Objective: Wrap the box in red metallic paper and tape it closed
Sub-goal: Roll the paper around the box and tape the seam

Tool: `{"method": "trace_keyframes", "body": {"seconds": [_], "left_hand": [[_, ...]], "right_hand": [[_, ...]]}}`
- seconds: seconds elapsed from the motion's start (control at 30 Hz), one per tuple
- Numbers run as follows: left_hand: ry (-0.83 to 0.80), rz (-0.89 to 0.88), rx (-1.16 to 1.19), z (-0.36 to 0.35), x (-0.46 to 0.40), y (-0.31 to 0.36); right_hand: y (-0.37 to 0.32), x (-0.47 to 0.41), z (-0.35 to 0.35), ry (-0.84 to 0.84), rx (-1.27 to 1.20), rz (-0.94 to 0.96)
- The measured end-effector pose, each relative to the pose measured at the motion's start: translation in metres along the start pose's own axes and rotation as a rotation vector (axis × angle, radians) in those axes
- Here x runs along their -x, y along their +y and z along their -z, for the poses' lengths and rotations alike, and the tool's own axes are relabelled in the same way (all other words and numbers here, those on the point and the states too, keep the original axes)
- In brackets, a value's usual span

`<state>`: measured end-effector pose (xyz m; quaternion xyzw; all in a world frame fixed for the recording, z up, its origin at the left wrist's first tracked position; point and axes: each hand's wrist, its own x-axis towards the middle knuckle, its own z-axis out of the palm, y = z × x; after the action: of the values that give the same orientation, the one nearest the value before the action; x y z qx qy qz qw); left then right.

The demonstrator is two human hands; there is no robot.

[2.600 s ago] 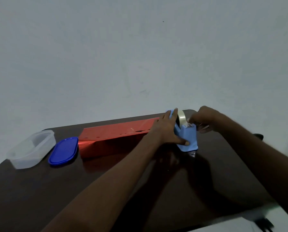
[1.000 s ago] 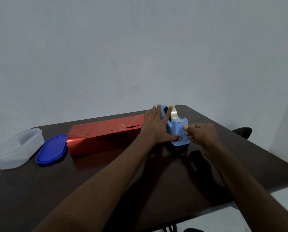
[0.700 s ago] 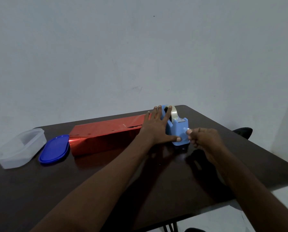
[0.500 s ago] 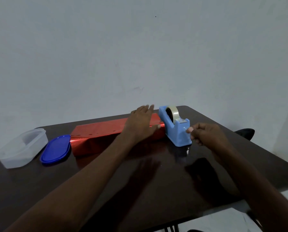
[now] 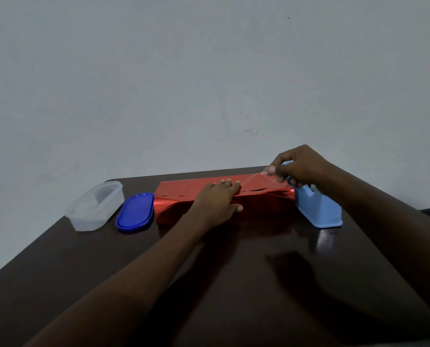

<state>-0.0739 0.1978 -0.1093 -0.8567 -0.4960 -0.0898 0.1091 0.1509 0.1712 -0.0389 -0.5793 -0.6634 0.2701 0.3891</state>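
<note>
At frame centre, the left hand lies flat, fingers spread, pressing the red-wrapped box on the table. The right hand pinches a clear tape strip above it, beside the blue dispenser.

Long box wrapped in red metallic paper lay lengthwise on the table, top seam gaping; a clear tape strip hung above its right half.
</note>
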Motion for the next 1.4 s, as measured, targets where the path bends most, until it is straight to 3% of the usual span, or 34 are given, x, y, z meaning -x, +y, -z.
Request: {"method": "trace_keyframes", "body": {"seconds": [0.13, 0.33, 0.63, 1.17, 1.4], "left_hand": [[0.032, 0.026, 0.018, 0.000, 0.006, -0.011], [0.049, 0.022, -0.001, -0.003, 0.013, -0.022], [0.090, 0.026, -0.002, -0.008, 0.014, -0.023], [0.104, 0.041, -0.004, -0.009, 0.015, -0.022], [0.111, 0.040, -0.001, -0.009, 0.014, -0.022]], "right_hand": [[-0.012, -0.030, -0.015, -0.158, 0.157, 0.064], [-0.023, -0.067, -0.046, -0.354, 0.174, 0.116], [-0.010, -0.093, -0.055, -0.635, 0.377, 0.045], [-0.015, -0.103, -0.054, -0.736, 0.420, 0.085], [-0.022, -0.109, -0.056, -0.744, 0.560, 0.036]]}}
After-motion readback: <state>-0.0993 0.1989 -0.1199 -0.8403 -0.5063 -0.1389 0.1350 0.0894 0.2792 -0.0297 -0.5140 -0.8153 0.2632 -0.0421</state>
